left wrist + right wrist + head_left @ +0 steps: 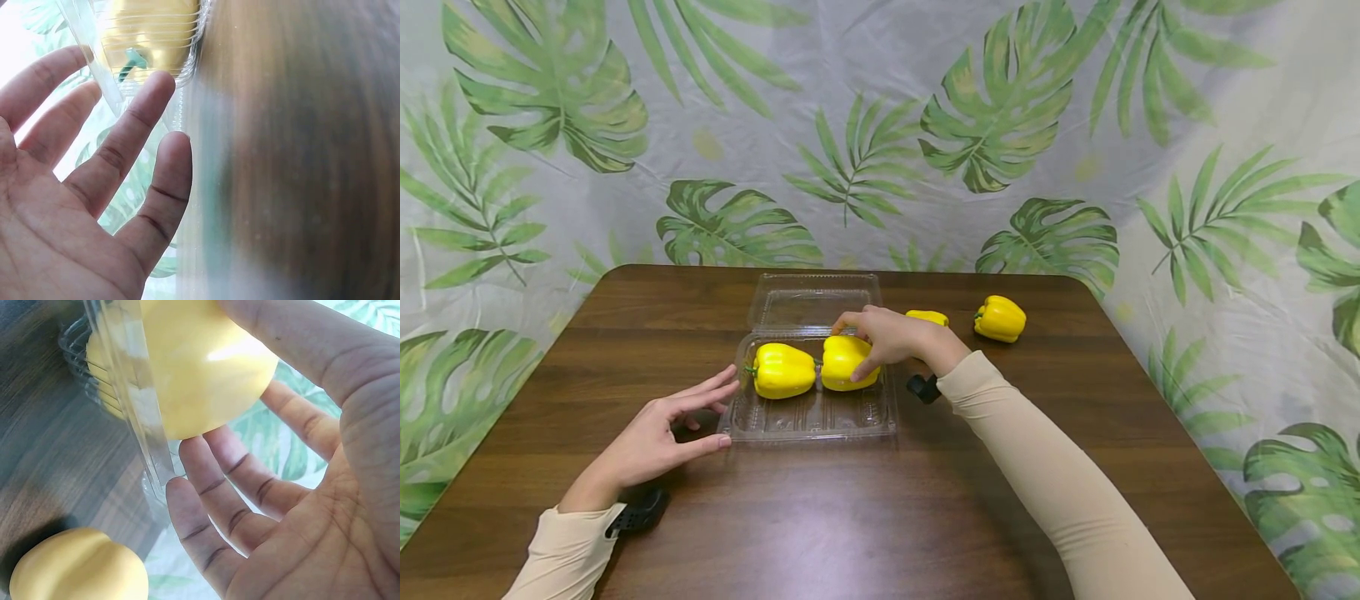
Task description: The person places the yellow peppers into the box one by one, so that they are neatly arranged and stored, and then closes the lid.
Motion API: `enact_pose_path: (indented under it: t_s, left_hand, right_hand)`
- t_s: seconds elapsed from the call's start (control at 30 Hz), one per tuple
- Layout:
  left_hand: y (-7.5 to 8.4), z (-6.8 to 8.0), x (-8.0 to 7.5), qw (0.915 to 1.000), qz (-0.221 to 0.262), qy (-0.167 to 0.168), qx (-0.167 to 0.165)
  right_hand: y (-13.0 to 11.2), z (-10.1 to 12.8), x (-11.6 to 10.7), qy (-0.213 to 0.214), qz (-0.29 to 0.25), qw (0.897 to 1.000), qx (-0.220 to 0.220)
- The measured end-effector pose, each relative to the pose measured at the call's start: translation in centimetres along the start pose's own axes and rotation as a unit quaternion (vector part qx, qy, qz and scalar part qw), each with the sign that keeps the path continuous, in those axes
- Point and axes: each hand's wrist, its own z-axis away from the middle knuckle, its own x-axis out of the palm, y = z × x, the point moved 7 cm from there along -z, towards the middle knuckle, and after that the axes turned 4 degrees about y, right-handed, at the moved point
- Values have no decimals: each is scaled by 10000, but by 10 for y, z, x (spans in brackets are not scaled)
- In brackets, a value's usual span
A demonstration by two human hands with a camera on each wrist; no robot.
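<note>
Right hand (pixel 891 337) cupped over second yellow pepper (pixel 847 363), fingers curled round it, inside clear clamshell tray (pixel 808 421); first pepper (pixel 782 371) just left, stem leftward. Left hand (pixel 658 437) at tray's left edge, fingers spread straight. Two spare peppers (pixel 1000 318) right of tray

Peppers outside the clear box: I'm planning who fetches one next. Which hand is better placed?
Probably the right hand: it rests on a pepper in the clear box, beside the loose peppers. The left hand lies open at the box's far side.
</note>
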Motion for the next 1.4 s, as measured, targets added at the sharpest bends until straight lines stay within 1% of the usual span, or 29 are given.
enact_pose_path:
  t_s: [0.3, 0.53, 0.9, 1.17, 1.4]
  left_hand:
    - [0, 1, 1, 10000, 17, 4, 19]
    - [1, 1, 0, 10000, 15, -13, 11]
    - [3, 0, -1, 10000, -35, 19, 45]
    - [2, 0, -1, 10000, -47, 24, 65]
    - [1, 0, -1, 10000, -34, 16, 35]
  right_hand:
    - [0, 3, 1, -34, -38, 10000, 40]
    - [2, 2, -1, -16, -52, 10000, -44]
    - [4, 10, -19, 154, -355, 9992, -18]
    - [20, 21, -33, 350, -544, 9978, 112]
    - [45, 30, -41, 573, -754, 9951, 282]
